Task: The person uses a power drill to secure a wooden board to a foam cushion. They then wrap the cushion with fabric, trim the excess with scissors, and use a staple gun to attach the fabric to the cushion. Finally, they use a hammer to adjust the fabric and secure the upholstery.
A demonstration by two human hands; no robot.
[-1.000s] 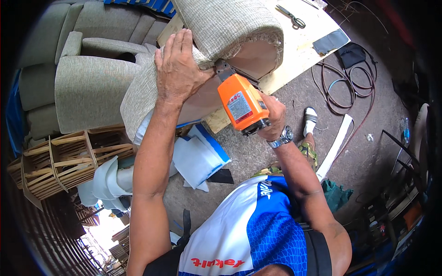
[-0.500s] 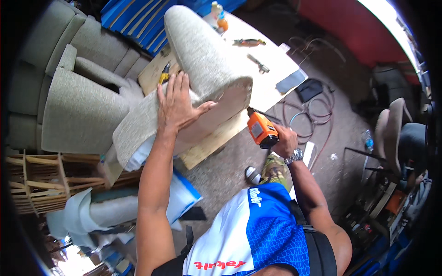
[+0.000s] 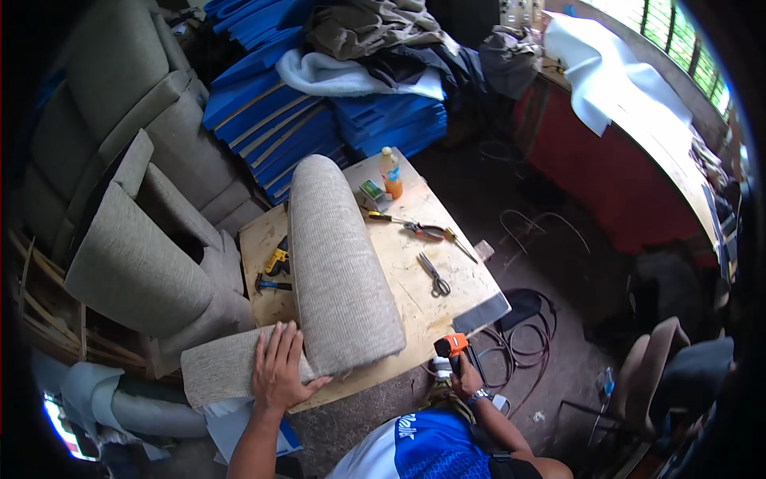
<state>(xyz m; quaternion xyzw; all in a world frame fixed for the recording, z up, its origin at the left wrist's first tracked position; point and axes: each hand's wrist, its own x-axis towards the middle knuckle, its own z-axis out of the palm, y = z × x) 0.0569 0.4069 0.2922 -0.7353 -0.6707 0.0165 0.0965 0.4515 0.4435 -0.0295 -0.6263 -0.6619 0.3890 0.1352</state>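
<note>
A beige-grey fabric-covered sofa part (image 3: 339, 263), long and rounded at its far end, lies on a wooden worktable (image 3: 399, 375). Its shorter padded section (image 3: 215, 367) juts left past the table's near corner. My left hand (image 3: 279, 371) rests flat on that section near the joint, fingers stretched and thumb out. Off the table's near right corner, my right hand (image 3: 467, 379) grips an orange and black staple gun (image 3: 452, 346) by its handle. The gun is apart from the fabric.
On the table are scissors (image 3: 435, 275), pliers (image 3: 427, 231), a hammer (image 3: 273, 283), a yellow-black power tool (image 3: 278, 257) and a bottle of orange liquid (image 3: 391, 174). Coiled hose (image 3: 531, 347) lies on the floor. Blue foam sheets (image 3: 263, 128) and sofa parts (image 3: 144, 255) stand behind and left.
The sofa part's near end, earlier raised with its underside showing, now lies lower with the fabric side up. The staple gun has moved away from its edge. My view has tilted up.
</note>
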